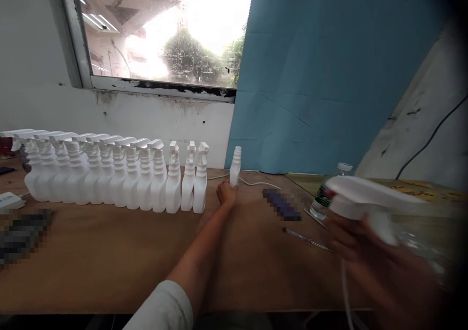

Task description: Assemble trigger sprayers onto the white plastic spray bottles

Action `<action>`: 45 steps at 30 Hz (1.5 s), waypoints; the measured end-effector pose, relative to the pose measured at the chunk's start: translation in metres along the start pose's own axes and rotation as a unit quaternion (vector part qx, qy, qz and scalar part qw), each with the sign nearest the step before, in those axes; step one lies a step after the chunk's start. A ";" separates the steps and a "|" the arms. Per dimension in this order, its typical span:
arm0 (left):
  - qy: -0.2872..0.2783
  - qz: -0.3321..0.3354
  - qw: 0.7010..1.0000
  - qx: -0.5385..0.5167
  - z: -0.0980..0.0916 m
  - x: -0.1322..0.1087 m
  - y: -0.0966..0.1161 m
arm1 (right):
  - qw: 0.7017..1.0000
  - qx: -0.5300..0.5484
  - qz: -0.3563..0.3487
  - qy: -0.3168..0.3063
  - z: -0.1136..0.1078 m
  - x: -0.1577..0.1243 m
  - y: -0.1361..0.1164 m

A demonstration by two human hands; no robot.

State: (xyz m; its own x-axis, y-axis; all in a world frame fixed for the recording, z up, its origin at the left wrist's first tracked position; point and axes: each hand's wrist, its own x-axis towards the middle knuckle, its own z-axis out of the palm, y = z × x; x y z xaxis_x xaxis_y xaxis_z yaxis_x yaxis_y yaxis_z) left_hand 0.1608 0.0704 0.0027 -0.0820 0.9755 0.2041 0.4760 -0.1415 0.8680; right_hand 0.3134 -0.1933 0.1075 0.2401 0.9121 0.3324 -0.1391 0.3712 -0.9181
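My left hand point(227, 192) reaches far across the table and is closed round the lower part of a white plastic bottle point(236, 163), which stands upright with its neck bare. Close to the camera at the right, my right hand point(380, 257) grips a white trigger sprayer head point(351, 193), its thin dip tube point(345, 291) hanging down below. That hand is somewhat blurred. To the left of my left hand stands a long row of white spray bottles point(131, 184) with trigger heads on most of their necks.
A clear water bottle point(320, 201) stands behind my right hand, near a pen point(307, 238) and a dark blurred-out flat object point(281, 204). Another blurred-out object point(24, 235) and a white power strip point(10, 201) lie at the left. A wall with a window point(161, 37) and blue sheet point(310, 76) borders the table.
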 end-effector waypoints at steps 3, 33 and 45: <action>0.022 -0.015 1.000 0.007 0.007 0.006 0.004 | 0.995 0.071 0.070 0.029 0.007 0.026 0.026; -0.278 0.017 0.866 -0.415 -0.061 -0.066 -0.036 | 0.951 -0.230 0.056 -0.196 0.059 0.103 0.157; -0.245 -0.003 0.886 -0.393 -0.063 -0.071 -0.032 | 0.918 -0.354 -0.050 -0.173 0.051 0.090 0.167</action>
State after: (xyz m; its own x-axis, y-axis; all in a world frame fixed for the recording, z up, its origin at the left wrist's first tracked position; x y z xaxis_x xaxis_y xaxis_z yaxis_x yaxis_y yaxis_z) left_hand 0.0963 -0.0051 -0.0108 0.3984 0.9058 0.1441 -0.2965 -0.0215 0.9548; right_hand 0.2630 -0.0406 -0.0048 -0.1182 0.9259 0.3588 0.5555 0.3612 -0.7490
